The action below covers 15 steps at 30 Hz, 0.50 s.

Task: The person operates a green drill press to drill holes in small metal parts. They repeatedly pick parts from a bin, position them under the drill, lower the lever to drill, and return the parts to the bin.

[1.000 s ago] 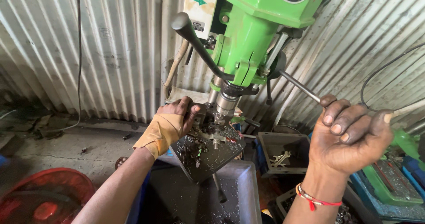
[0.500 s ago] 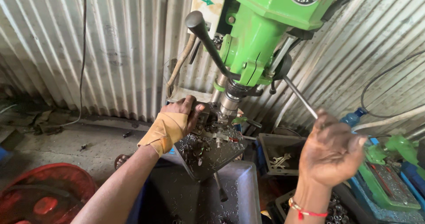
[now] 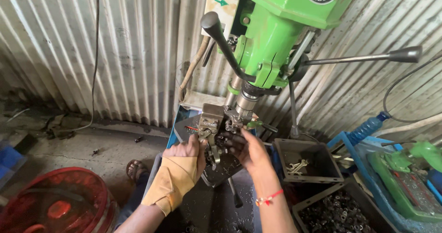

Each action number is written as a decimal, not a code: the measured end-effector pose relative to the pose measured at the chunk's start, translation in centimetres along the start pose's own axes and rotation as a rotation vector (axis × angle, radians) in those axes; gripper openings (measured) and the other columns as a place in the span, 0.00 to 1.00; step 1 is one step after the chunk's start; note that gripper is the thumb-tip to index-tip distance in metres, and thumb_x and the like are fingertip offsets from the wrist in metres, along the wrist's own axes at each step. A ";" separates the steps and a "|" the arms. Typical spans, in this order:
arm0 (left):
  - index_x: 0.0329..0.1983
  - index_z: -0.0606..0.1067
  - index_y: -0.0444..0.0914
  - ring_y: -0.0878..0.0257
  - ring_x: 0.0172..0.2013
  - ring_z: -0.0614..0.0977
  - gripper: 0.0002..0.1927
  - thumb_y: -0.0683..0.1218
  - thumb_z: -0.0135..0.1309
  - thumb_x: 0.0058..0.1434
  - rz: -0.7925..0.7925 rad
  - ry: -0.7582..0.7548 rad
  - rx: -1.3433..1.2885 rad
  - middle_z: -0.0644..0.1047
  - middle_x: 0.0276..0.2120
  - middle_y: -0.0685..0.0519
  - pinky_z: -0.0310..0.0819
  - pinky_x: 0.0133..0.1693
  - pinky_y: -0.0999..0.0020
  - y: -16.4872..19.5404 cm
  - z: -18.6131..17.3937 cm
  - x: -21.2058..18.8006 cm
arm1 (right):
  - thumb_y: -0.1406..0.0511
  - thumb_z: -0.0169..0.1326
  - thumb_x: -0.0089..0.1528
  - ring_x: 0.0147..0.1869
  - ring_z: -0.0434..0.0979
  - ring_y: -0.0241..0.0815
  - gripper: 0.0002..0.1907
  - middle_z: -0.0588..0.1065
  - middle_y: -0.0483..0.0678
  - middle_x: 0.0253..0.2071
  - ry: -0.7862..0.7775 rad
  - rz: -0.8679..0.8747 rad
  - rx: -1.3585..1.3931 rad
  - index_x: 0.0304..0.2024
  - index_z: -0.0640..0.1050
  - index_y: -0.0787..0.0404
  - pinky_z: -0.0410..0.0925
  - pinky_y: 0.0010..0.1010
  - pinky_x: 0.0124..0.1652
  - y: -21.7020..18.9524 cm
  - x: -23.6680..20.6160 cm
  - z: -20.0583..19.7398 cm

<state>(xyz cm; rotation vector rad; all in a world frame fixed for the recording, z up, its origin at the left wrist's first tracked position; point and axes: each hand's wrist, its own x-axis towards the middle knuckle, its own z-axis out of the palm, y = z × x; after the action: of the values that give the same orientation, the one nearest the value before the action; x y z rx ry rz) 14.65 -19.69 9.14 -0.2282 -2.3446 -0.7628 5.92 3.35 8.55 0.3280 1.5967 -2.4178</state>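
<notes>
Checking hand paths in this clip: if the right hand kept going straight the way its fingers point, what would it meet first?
The right hand points up-left at the metal clamp fixture under the green drill press. Its fingertips look already on or just short of that fixture; depth is unclear.

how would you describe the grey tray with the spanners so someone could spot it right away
Start at the big green drill press against the corrugated metal wall. Just below and to its right, past the right hand, sits a square dark grey metal tray. It alone holds a few loose spanners; the tray in front of it is filled with small dark metal parts.
</notes>
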 end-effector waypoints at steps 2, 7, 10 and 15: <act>0.33 0.67 0.37 0.43 0.14 0.76 0.13 0.51 0.47 0.68 0.018 0.024 -0.022 0.74 0.13 0.44 0.68 0.19 0.48 0.1 -0.1 0.0 | 0.60 0.52 0.66 0.34 0.81 0.41 0.12 0.81 0.52 0.40 -0.021 0.027 0.071 0.48 0.79 0.57 0.71 0.30 0.32 0.5 1.3 -0.2; 0.33 0.67 0.37 0.43 0.15 0.76 0.14 0.51 0.47 0.70 -0.056 -0.083 -0.044 0.74 0.14 0.43 0.69 0.19 0.48 0.2 -0.1 0.6 | 0.59 0.54 0.67 0.34 0.79 0.41 0.14 0.80 0.52 0.39 0.085 -0.175 0.236 0.48 0.77 0.63 0.70 0.31 0.32 2.2 -4.7 -5.0; 0.33 0.67 0.37 0.42 0.15 0.76 0.14 0.51 0.46 0.70 -0.064 -0.088 -0.040 0.74 0.13 0.43 0.69 0.20 0.47 0.1 0.0 0.5 | 0.54 0.54 0.75 0.36 0.78 0.37 0.22 0.80 0.56 0.44 -0.076 -0.600 0.805 0.57 0.77 0.67 0.70 0.23 0.33 2.2 -10.5 -8.3; 0.33 0.67 0.36 0.42 0.15 0.76 0.13 0.50 0.46 0.69 -0.013 -0.021 -0.095 0.74 0.14 0.43 0.69 0.19 0.48 0.1 -0.1 0.5 | 0.49 0.50 0.66 0.36 0.76 0.38 0.28 0.80 0.53 0.38 0.201 -0.385 -0.056 0.52 0.78 0.66 0.71 0.32 0.34 1.2 -9.7 -5.2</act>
<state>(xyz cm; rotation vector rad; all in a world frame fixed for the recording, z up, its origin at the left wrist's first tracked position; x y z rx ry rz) 14.35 -19.71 9.52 -0.2632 -2.3344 -0.8834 15.88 8.34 8.47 0.2823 1.9684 -2.6826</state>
